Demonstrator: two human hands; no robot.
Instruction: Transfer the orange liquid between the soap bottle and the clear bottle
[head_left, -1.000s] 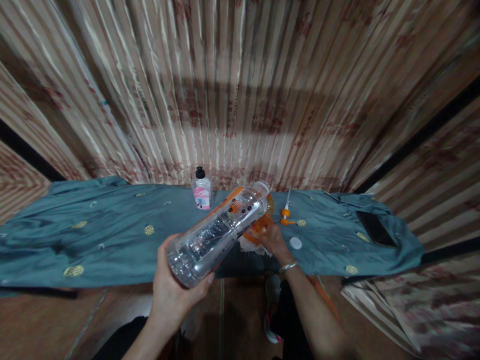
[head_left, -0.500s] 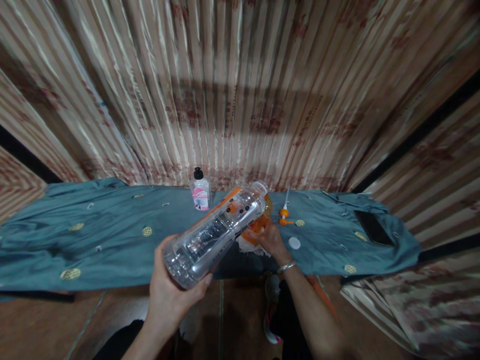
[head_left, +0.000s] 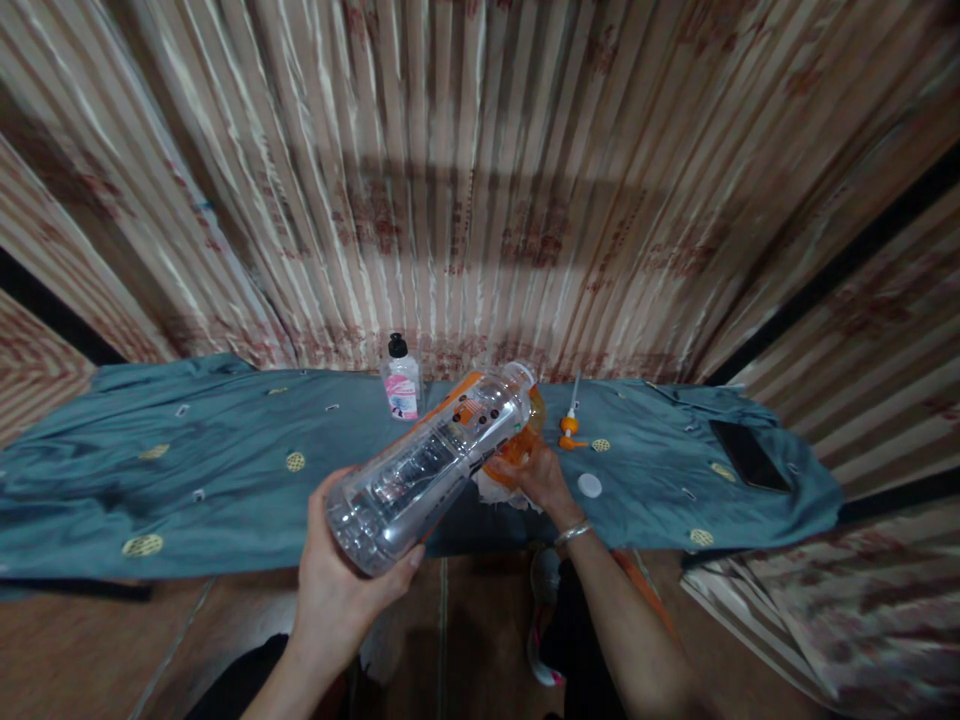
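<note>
My left hand is wrapped round the base of a large clear plastic bottle with an orange-edged label. The bottle is tilted, its mouth up and to the right, over an orange bottle. Whether liquid runs between the two is too unclear to see. My right hand, with a bracelet at the wrist, grips the orange bottle, which is partly hidden behind the clear bottle and my fingers. White tissue lies under the orange bottle. To the right are an orange pump top and a white round cap.
A small bottle with a black cap and pink label stands at the back of the cloth-covered table. A dark phone lies at the right end. Striped curtains hang close behind and at the sides.
Almost nothing differs. The view has shifted very slightly, while both hands keep their hold and the clear bottle stays tilted at the same place.
</note>
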